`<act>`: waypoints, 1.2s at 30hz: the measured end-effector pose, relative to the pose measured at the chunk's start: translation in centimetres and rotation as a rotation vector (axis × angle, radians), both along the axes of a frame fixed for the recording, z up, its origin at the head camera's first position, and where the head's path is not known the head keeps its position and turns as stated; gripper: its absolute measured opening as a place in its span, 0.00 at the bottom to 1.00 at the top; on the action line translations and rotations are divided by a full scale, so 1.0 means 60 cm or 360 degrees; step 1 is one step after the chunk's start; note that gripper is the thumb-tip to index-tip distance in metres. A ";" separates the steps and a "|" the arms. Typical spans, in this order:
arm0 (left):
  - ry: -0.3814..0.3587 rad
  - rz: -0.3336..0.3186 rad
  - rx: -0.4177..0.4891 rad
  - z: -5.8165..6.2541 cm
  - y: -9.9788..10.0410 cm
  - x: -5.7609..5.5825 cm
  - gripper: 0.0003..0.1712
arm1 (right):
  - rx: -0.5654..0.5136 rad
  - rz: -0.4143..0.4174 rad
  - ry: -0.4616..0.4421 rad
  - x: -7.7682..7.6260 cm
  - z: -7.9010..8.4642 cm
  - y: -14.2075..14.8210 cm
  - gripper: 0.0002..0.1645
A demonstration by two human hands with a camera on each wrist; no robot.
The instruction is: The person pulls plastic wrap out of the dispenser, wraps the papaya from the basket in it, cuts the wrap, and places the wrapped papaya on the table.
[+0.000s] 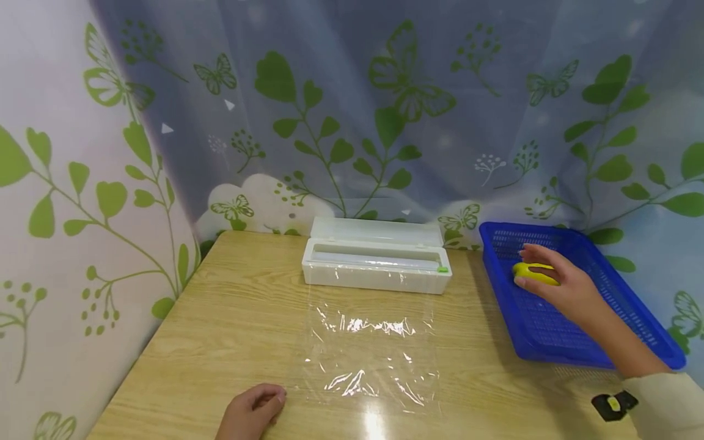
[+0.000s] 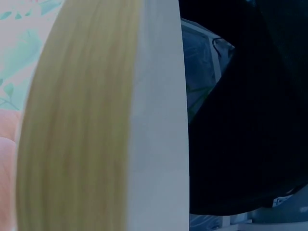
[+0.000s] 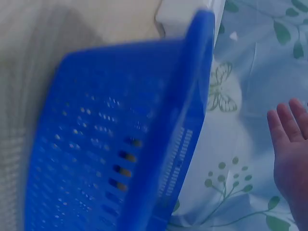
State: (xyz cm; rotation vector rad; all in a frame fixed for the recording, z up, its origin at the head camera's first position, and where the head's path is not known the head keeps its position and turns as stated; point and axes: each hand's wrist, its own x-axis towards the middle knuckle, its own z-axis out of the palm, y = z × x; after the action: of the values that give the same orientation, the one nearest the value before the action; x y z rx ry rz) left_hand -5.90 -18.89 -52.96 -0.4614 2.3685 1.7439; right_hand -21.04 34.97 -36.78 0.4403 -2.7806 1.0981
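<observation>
The right hand (image 1: pixel 569 287) reaches into the blue basket (image 1: pixel 514 315) from above, with its fingers spread around a yellow thing (image 1: pixel 535 277). It does not seem to grip it: there is a gap by the fingertips. I cannot tell if the thumb touches it. The yellow thing is in the basket, near the left side. The basket sits on the right of the table (image 1: pixel 220 324), maybe so that the right hand can get to it easily.

The left hand (image 1: pixel 252 410) is low on the table, just beside the near left corner of the clear film (image 1: pixel 374 354). Its fingers are bent a little. I cannot tell if it pinches the film or just rests there. It may be there to keep the corner from curling.

The film lies on the table with some shiny wrinkles. It comes from the white box (image 1: pixel 379 278), probably so it can be pulled straight toward the person. The lid (image 1: pixel 376 232) is up, likely to let the film out, and the roll (image 1: pixel 374 261) shows inside.

The right wrist view shows the holes in the basket's side, with a bit of yellow-brown peeking through, and nothing in front of the straight fingers. The left wrist view shows the table's pale edge and dark cloth (image 2: pixel 255 134) beside it, which the head view does not.
</observation>
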 end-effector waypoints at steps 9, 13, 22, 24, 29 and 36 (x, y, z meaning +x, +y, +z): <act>0.0004 -0.0010 0.0013 0.000 0.001 0.000 0.15 | 0.0011 -0.0040 -0.0096 -0.068 0.011 0.041 0.45; 0.0007 0.0001 0.0007 0.001 0.000 0.002 0.14 | 0.0029 -0.0025 -0.0182 -0.093 0.012 0.061 0.47; 0.0017 -0.0027 0.0027 0.002 -0.003 0.002 0.15 | 0.0085 -0.0043 -0.0342 -0.127 0.007 0.114 0.45; 0.0014 -0.0028 0.0015 0.002 -0.004 0.002 0.15 | 0.0128 -0.0044 -0.0374 -0.134 0.003 0.120 0.46; 0.0012 -0.0014 0.0005 -0.001 -0.005 0.002 0.16 | 0.0201 -0.0066 -0.0444 -0.157 -0.012 0.135 0.49; 0.0040 -0.0016 0.0026 -0.004 -0.004 0.003 0.16 | 0.0246 -0.0099 -0.0475 -0.179 -0.029 0.155 0.53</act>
State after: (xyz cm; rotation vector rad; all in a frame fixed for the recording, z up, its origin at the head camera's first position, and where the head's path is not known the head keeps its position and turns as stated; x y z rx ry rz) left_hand -5.71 -19.11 -53.21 -0.4269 2.3678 1.7735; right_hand -31.79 44.25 -38.54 0.2171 -3.1293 1.0142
